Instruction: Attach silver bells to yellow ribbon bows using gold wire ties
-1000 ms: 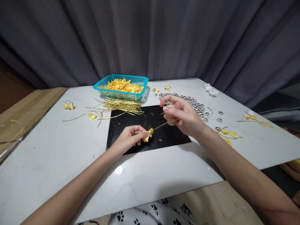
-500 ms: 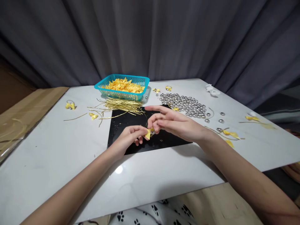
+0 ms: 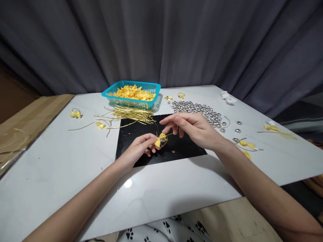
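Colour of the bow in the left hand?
The bow is yellow; head view shows it.

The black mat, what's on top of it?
Gold wires lie across the far edge of the black mat, and a tiny scrap lies nearer. The left hand holds a yellow bow above. It and the right hand hide some mat; what's under them can't be seen.

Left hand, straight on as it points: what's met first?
Probably the right hand, with the yellow ribbon bow in the left hand leading; depth is unclear, so it might pass beneath.
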Available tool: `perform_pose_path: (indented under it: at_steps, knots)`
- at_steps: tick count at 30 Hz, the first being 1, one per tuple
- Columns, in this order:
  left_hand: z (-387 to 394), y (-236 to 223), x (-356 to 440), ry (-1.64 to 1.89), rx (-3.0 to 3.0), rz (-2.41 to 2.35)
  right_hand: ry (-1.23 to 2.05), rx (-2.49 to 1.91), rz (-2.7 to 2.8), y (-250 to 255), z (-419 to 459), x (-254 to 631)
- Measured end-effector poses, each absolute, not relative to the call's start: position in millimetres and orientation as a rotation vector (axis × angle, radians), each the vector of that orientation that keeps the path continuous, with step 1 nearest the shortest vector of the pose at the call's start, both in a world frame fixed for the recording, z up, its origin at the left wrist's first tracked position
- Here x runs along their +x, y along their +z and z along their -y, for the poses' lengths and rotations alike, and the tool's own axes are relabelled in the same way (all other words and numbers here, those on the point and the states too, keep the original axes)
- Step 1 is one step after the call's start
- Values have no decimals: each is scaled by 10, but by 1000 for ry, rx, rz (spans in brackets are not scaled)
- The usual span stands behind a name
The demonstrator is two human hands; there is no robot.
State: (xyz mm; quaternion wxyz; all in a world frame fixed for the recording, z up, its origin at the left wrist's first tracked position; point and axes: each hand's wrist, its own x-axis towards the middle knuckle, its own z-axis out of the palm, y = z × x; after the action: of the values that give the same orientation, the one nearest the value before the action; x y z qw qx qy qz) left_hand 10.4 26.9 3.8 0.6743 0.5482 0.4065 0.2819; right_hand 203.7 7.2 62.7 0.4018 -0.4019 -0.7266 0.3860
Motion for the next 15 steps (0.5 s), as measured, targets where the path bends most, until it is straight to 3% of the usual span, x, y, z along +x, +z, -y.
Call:
perform_pose_path:
  at_steps: [5,11,15]
  knots:
    - [-237,26,131,691,1275,-884,887,-1024,1752,563,-74,1942]
    - [-228,42,142,697,1235,-864,1287,-982,1402,501,-138,1942]
    - [-246,60,135,704,1269,-951,1291,-996,1357,545,-155,2000]
